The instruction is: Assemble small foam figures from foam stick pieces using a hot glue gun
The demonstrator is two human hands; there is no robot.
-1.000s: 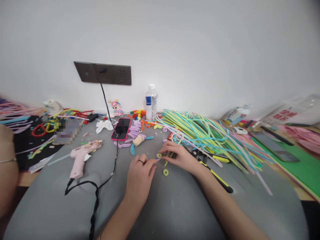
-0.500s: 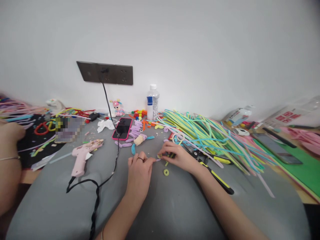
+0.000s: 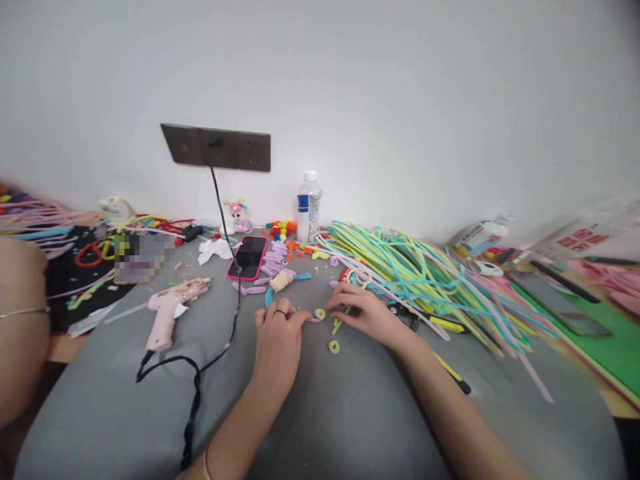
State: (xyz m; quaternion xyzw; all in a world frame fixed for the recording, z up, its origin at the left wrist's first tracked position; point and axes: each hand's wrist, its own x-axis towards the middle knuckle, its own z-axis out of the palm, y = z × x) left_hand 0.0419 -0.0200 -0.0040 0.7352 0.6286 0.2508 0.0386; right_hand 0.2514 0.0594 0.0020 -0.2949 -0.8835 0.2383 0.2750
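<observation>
My left hand (image 3: 280, 343), wearing a dark ring, pinches the end of a short purple pipe cleaner (image 3: 315, 319) between thumb and fingers. At that strip's right end sits a small yellow-green coil (image 3: 320, 313). My right hand (image 3: 365, 315) is just right of the coil, thumb and forefinger slightly apart, with nothing visibly held between them. Under it lies a short yellow-green pipe cleaner piece (image 3: 337, 326), partly hidden. A loose yellow-green coil (image 3: 334, 347) rests on the grey table (image 3: 345, 427) below. Beyond my left hand lies a cream pipe-cleaner body with blue ends (image 3: 283, 280).
A pink glue gun (image 3: 167, 317) and its black cord (image 3: 196, 400) lie to the left. Behind are a pink-cased phone (image 3: 247, 258) and a bottle (image 3: 309, 210). Pipe cleaners (image 3: 410, 273) and yellow-black pliers (image 3: 453, 375) spread rightward. Another person's arm (image 3: 23, 333) is at far left.
My right fingertips have drawn back a little to the right, exposing the yellow-green coil. My left hand keeps its pinch on the purple strip. The view has shifted slightly.
</observation>
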